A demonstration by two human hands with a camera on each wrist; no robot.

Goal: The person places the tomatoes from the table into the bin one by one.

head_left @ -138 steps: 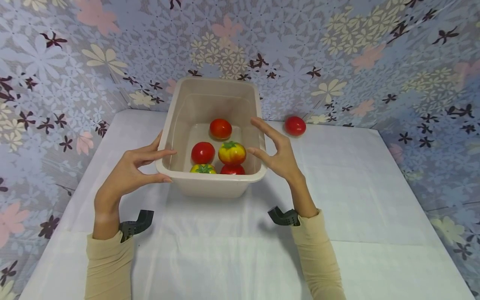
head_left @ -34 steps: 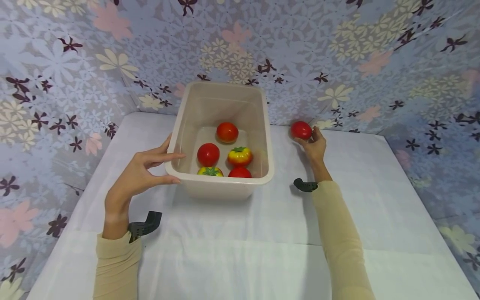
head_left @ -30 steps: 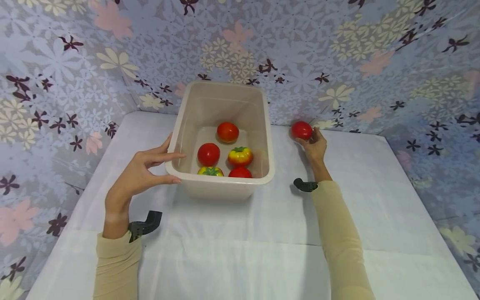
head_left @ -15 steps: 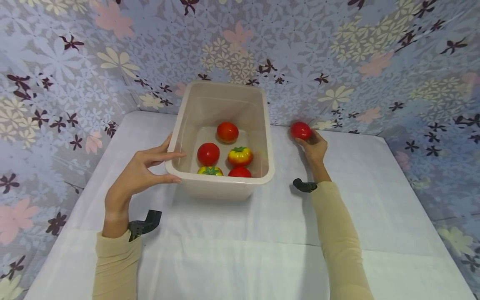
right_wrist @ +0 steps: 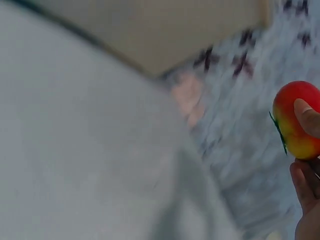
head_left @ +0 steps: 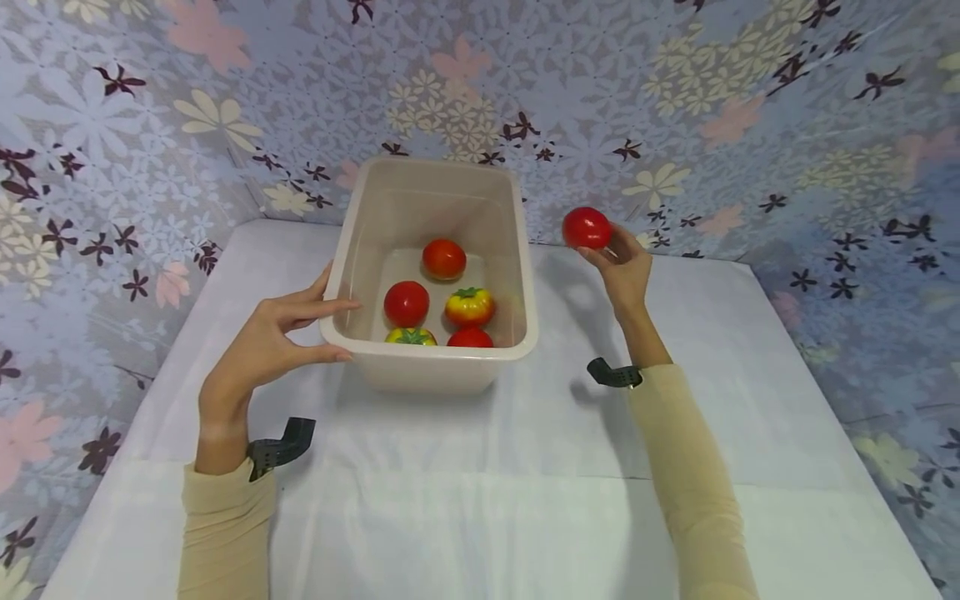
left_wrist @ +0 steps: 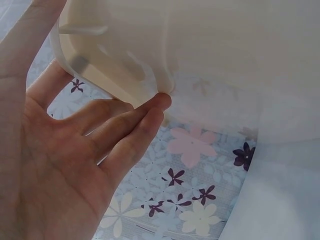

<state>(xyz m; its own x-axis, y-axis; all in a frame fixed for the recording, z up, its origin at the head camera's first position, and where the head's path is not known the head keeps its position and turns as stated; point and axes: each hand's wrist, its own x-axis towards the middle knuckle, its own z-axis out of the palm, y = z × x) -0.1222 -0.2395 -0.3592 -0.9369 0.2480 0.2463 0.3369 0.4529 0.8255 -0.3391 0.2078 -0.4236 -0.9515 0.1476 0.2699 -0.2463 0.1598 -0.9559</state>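
A beige plastic bin [head_left: 431, 368] stands on the table. My left hand [head_left: 258, 342] grips its near left corner, index finger over the rim and thumb along the front; in the left wrist view, other fingers [left_wrist: 150, 112] lie against its outside. My right hand [head_left: 628, 271] holds a glossy red tomato [head_left: 586, 228] in the air right of the bin, its shadow on the cloth below. In the right wrist view this tomato [right_wrist: 295, 120] shows a yellow underside with a green calyx, pinched between thumb and fingers. Several tomatoes lie in the bin, among them a yellow-red one [head_left: 470, 307].
A white cloth [head_left: 540, 517] covers the table. Behind and on both sides hangs floral fabric [head_left: 570, 83], close to the bin's far side. Black wrist mounts [head_left: 281, 447] jut from both sleeves.
My right hand left the bin's right rim, reached to the tomato at the table's back edge, took hold of it and lifted it. My left hand keeps its grip on the bin.
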